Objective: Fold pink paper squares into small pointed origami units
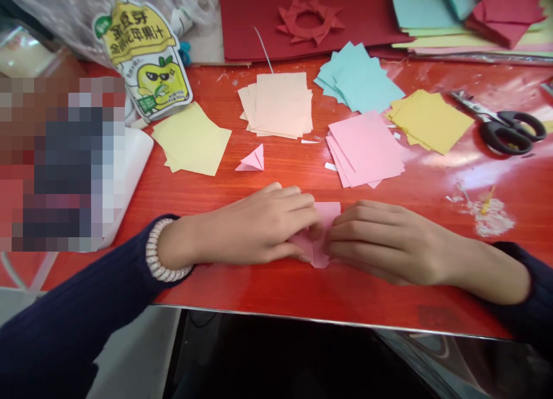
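Between the left hand (pixel 276 223) and right hand (pixel 389 243), both gripping it, lies a pink sheet (pixel 322 226), partly hidden by fingers; its folds are hard to read, perhaps one central crease.

On the yellow-and-white plastic drink pouch (pixel 149 62), just behind the pale yellow square paper stack (pixel 194 139), the large dark characters 苹果汁 were readable; the pouch's other characters were too unclear to read.

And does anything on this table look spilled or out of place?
A whitish, crumbly patch sits on the table, nearer than the scissors, like spilled residue. Small white scraps by the pink squares look like stray litter.
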The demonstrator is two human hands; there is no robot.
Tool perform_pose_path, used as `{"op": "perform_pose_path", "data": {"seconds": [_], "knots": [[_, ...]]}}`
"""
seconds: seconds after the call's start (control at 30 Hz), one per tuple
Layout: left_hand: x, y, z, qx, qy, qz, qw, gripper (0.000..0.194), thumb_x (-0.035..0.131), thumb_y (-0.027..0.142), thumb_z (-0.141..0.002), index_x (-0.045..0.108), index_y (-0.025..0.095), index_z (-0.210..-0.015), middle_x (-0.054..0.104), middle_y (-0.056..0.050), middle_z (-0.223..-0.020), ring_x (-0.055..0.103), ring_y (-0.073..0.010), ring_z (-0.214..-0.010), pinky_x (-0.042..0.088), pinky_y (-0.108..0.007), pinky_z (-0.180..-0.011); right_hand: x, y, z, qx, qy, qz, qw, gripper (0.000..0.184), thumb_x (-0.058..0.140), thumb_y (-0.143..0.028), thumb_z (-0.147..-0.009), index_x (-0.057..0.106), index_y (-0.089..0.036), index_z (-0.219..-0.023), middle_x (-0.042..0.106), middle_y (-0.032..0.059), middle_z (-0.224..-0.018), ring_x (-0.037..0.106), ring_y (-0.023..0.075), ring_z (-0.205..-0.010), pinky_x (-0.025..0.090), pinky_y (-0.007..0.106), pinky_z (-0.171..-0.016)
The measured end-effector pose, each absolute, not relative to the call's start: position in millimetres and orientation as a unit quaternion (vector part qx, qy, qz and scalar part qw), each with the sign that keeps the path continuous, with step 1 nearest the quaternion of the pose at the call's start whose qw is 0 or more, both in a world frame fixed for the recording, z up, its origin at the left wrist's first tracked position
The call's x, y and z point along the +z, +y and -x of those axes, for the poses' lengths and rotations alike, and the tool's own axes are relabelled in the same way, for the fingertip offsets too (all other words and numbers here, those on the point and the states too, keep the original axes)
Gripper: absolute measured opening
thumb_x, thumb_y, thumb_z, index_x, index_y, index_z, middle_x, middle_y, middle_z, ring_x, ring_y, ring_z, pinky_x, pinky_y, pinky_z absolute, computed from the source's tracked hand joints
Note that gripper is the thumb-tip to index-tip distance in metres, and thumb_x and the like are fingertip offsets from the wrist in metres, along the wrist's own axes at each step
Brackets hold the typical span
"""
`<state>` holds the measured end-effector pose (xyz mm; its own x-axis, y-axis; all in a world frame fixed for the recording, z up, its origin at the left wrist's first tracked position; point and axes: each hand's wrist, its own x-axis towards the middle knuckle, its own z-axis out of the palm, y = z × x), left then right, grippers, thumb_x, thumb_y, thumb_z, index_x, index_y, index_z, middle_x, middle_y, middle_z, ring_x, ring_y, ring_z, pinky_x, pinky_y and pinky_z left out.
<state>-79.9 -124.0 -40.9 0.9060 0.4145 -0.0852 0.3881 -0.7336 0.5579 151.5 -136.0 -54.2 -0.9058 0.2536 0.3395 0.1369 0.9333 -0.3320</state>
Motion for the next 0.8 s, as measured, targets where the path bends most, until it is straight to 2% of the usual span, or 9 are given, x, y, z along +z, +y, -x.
{"op": "perform_pose_path", "data": {"seconds": [0.1,0.2,0.37,0.53,0.8], "knots": [[-41.2,-125.3,78.9,0.019,0.213,-0.934,0.288,0.024,0.047,0.039,-0.093,0.054,0.016,-0.092,0.056,-0.005,-0.093,0.047,-0.0158,-0.082,0.031,-0.028,-0.072,-57.6,-137.6,-148.0,0.235,-0.941,0.160,0.181,0.017,0.044,-0.012,-0.094,0.061,-0.015,-0.095,0.064,0.0076,-0.090,0.057,0.0163,-0.084,0.051,0.031,-0.072],[-42.1,-127.3,77.6,0.020,0.228,-0.934,0.276,0.023,0.045,0.037,-0.094,0.053,0.016,-0.093,0.057,-0.005,-0.095,0.046,-0.0163,-0.082,0.031,-0.029,-0.072,-59.3,-140.4,-146.6,0.252,-0.926,0.205,0.194,0.019,0.044,-0.018,-0.095,0.062,-0.014,-0.091,0.062,0.0078,-0.085,0.055,0.0165,-0.079,0.049,0.031,-0.068],[-43.7,-129.6,77.2,0.028,0.239,-0.931,0.274,0.023,0.046,0.035,-0.094,0.051,0.013,-0.101,0.057,-0.006,-0.098,0.046,-0.0169,-0.083,0.031,-0.031,-0.072,-59.1,-145.4,-141.3,0.206,-0.925,0.244,0.207,0.021,0.044,-0.017,-0.095,0.061,-0.011,-0.084,0.060,0.0087,-0.078,0.054,0.0166,-0.071,0.046,0.031,-0.063],[-46.1,-131.1,77.8,0.059,0.254,-0.921,0.288,0.039,0.051,0.036,-0.091,0.043,0.010,-0.118,0.058,-0.007,-0.101,0.049,-0.0170,-0.084,0.033,-0.030,-0.076,-61.3,-149.8,-137.3,0.145,-0.933,0.253,0.209,0.020,0.044,-0.014,-0.094,0.060,-0.010,-0.083,0.059,0.0087,-0.074,0.054,0.0166,-0.069,0.046,0.029,-0.060],[-46.5,-131.8,77.8,0.058,0.251,-0.925,0.278,0.039,0.048,0.033,-0.093,0.038,0.011,-0.124,0.057,-0.010,-0.112,0.051,-0.0185,-0.096,0.035,-0.031,-0.080,-64.3,-156.3,-136.2,0.052,-0.943,0.266,0.195,0.011,0.051,-0.013,-0.090,0.059,-0.012,-0.083,0.057,0.0054,-0.074,0.050,0.0147,-0.064,0.041,0.027,-0.056]]}}
